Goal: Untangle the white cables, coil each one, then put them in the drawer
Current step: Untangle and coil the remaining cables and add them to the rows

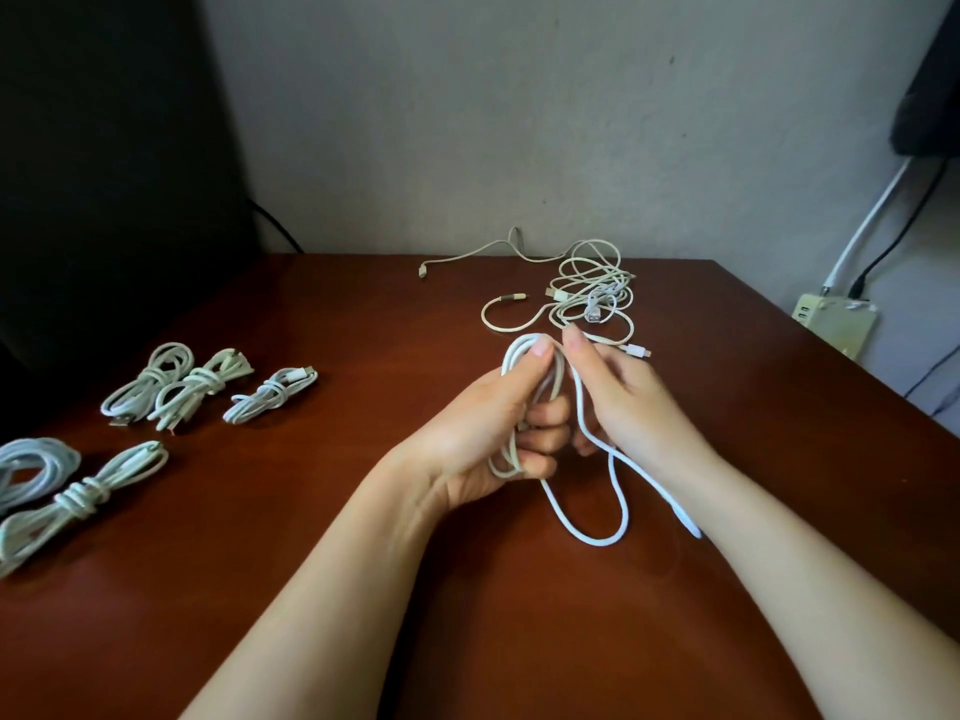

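Note:
My left hand (498,433) grips several loops of a white cable (587,535) above the middle of the brown table (363,511), thumb pressed on the top of the loops. My right hand (623,402) pinches the same cable's loose strand beside the loops. The slack hangs in a loop onto the table, and its end runs under my right wrist. A tangle of white cables (592,293) lies behind my hands near the wall. Several coiled and tied cables (182,384) lie at the left, with two larger bundles (78,491) at the left edge. No drawer is in view.
A dark panel (104,174) stands at the back left beyond the table. At the right, off the table, a cream power strip (836,319) sits with white and black wires rising along the wall.

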The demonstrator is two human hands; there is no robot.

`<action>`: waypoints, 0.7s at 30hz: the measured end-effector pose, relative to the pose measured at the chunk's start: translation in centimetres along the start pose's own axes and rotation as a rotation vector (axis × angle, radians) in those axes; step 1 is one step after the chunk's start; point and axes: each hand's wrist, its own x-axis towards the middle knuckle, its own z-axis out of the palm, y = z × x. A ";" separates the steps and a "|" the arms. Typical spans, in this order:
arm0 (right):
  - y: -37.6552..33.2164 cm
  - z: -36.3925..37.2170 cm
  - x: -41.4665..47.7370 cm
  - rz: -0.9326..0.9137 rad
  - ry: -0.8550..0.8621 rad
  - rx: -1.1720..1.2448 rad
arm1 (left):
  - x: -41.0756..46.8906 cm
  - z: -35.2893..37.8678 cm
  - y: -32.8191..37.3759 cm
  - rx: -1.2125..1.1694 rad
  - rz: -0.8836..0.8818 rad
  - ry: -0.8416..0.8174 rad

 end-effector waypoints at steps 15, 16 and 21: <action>-0.1 -0.8 -0.3 0.001 -0.281 -0.035 | -0.3 -2.1 2.0 -0.450 0.170 0.295; -0.2 -1.0 -0.3 -0.036 -0.228 -0.055 | -0.4 -2.2 2.1 -0.478 0.169 0.294; 0.1 -2.2 0.5 -0.209 0.041 -0.130 | -0.6 -3.0 2.6 -0.708 0.229 0.291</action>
